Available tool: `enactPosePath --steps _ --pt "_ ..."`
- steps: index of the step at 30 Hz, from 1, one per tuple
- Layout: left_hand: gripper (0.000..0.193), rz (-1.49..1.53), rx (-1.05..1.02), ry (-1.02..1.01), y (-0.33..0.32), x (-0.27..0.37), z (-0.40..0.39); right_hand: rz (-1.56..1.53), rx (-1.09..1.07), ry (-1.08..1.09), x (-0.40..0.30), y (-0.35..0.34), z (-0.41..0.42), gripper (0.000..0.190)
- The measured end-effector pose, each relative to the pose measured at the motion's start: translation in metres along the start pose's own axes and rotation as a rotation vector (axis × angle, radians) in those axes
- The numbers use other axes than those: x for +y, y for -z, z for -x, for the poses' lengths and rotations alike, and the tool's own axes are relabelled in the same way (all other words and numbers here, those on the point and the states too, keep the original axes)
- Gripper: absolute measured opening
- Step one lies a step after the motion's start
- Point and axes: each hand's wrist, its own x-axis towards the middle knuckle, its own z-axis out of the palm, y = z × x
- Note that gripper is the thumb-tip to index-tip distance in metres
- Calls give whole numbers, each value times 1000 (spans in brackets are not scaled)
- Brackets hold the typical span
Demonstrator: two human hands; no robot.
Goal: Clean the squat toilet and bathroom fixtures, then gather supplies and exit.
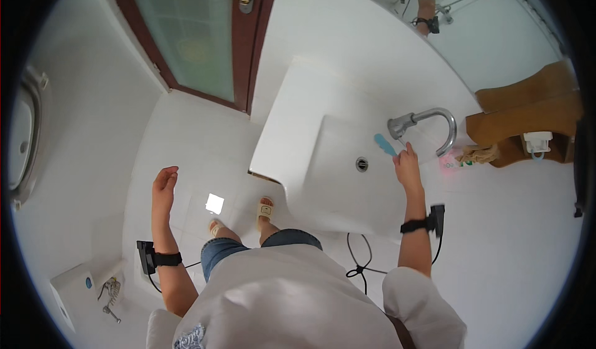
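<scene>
A white washbasin [337, 176] with a round metal drain [362, 164] lies before me on the right. My right hand [408, 167] reaches over it, beside the base of a chrome faucet [444, 111]. A light-blue object [384, 144], possibly a brush or its handle, extends from near my right fingertips; whether my fingers hold it is hard to tell. One finger is extended towards the faucet's thin lever. Away to the left, my left hand [165, 186] hangs over the tiled floor with bent fingers, touching nothing visible.
A wooden shelf [521, 121] with a crumpled tan cloth [477, 154] and a white holder [538, 142] is at right, below a mirror [493, 32]. A glazed door [247, 46] stands at the top. The basin counter's corner [251, 169] juts out. Black cable [358, 270] hangs below the basin.
</scene>
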Motion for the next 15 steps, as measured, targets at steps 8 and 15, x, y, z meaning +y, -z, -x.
enactPosePath --steps 8,15 --pt "18 -35 -45 26 -16 39 -51 -1123 -479 -1007 17 69 23 30" --pt "21 -52 -69 -39 -19 63 -115 -960 -593 -1102 20 89 24 29"
